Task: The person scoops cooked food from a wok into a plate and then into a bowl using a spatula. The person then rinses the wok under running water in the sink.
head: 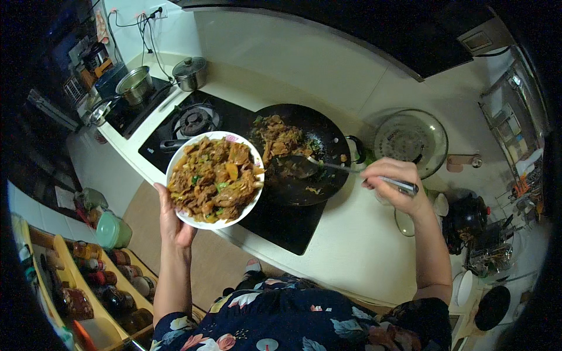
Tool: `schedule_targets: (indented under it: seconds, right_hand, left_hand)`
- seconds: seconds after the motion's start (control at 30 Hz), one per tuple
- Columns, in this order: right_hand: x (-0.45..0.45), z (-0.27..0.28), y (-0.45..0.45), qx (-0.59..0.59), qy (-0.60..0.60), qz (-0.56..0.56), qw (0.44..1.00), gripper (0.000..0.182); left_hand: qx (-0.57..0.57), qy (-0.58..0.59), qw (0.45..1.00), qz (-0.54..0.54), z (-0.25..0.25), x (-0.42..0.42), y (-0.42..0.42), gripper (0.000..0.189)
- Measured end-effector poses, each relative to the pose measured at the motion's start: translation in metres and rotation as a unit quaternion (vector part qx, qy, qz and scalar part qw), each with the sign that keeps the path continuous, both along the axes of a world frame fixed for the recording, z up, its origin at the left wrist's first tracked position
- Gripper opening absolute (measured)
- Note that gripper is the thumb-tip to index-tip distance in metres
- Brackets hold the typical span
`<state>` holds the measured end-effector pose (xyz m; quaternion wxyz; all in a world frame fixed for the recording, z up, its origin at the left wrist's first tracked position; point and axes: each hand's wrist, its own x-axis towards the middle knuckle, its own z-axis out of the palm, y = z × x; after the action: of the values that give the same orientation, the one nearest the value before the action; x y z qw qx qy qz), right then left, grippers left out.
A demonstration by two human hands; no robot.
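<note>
My left hand [175, 223] holds a white bowl [180, 216] by its lower left rim, with the thumb on the edge. The bowl is heaped with cooked meat and vegetables in brown sauce [215, 180]. In my right hand [393, 182] is the handle of a metal ladle [342, 167], whose head rests inside a black wok [329, 186]. More of the same cooked food [281, 136] lies on the wok's upper left side. The wok stands on the black glass hob [285, 226], just right of the bowl, and its long handle [172, 145] shows past the bowl's left edge.
A glass lid [408, 140] leans behind the counter's right part. The left gas burner [196, 120] carries no pan. A lidded pot [190, 73] and an uncovered pot [135, 85] stand at the back left. A rack of jars [88, 281] is at the lower left.
</note>
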<state>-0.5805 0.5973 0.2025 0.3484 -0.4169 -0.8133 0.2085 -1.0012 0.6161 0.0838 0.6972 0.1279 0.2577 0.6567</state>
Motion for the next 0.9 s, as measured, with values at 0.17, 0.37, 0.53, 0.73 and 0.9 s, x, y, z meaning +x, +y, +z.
schedule_targets:
  seconds: [0.17, 0.37, 0.53, 0.73, 0.9]
  right_hand:
    - [-0.048, -0.016, 0.025, 0.044, -0.012, 0.107, 0.993, 0.012]
    - [-0.061, -0.052, 0.063, -0.051, 0.105, -0.022, 0.993, 0.014]
    - [-0.05, -0.024, 0.067, -0.02, 0.148, -0.045, 0.988, 0.013]
    - [-0.062, -0.042, 0.104, 0.235, -0.175, 0.032, 0.956, 0.013]
    - [-0.064, -0.057, 0.082, 0.221, -0.265, 0.124, 0.93, 0.015]
  left_hand:
    - [-0.018, 0.016, 0.999, 0.046, 0.005, -0.018, -0.024, 0.073]
    - [-0.018, -0.019, 0.998, 0.051, -0.014, -0.028, -0.028, 0.074]
    - [-0.007, -0.032, 0.998, 0.055, -0.011, -0.026, -0.031, 0.072]
    - [0.0, -0.037, 0.999, 0.02, -0.014, -0.027, -0.028, 0.072]
    - [0.014, -0.063, 0.998, 0.019, -0.016, -0.022, -0.024, 0.072]
